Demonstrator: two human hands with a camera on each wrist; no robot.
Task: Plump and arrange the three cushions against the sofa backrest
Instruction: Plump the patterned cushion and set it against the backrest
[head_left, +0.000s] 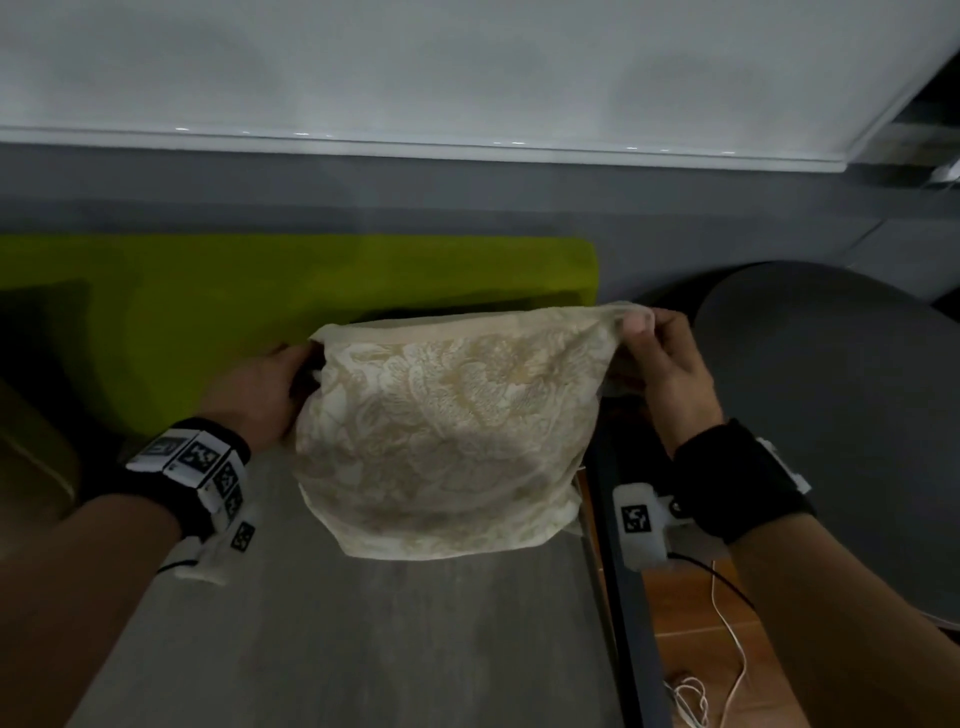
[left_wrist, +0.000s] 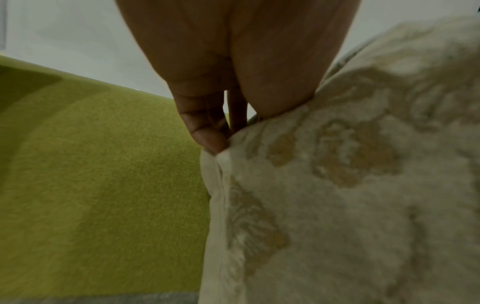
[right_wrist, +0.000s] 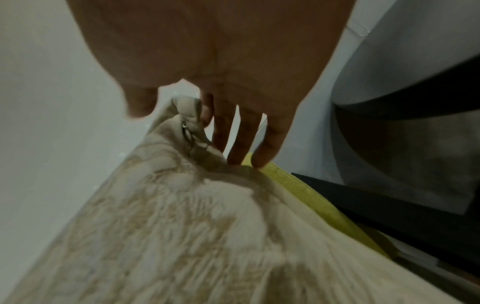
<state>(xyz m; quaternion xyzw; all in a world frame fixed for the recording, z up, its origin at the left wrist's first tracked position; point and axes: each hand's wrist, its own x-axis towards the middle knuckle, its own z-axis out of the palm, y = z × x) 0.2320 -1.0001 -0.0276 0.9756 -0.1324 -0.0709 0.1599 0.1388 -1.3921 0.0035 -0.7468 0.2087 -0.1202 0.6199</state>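
Note:
A cream cushion (head_left: 447, 436) with a beige floral pattern hangs upright over the grey sofa seat (head_left: 363, 634), just in front of the green backrest (head_left: 311, 280). My left hand (head_left: 304, 361) grips its upper left corner, the fingers tucked behind the fabric. In the left wrist view the left hand (left_wrist: 221, 133) pinches the seam of the cushion (left_wrist: 350, 185). My right hand (head_left: 641, 330) pinches the upper right corner. The right wrist view shows the right hand (right_wrist: 200, 112) holding the zip end of the cushion (right_wrist: 182, 226). An olive shape (head_left: 31, 457) at the left edge may be another cushion.
A round dark table (head_left: 831, 415) stands close on the right of the sofa. The sofa's black side frame (head_left: 631, 623) runs beside a wooden floor with a white cable (head_left: 727, 649). A white wall rises behind the backrest.

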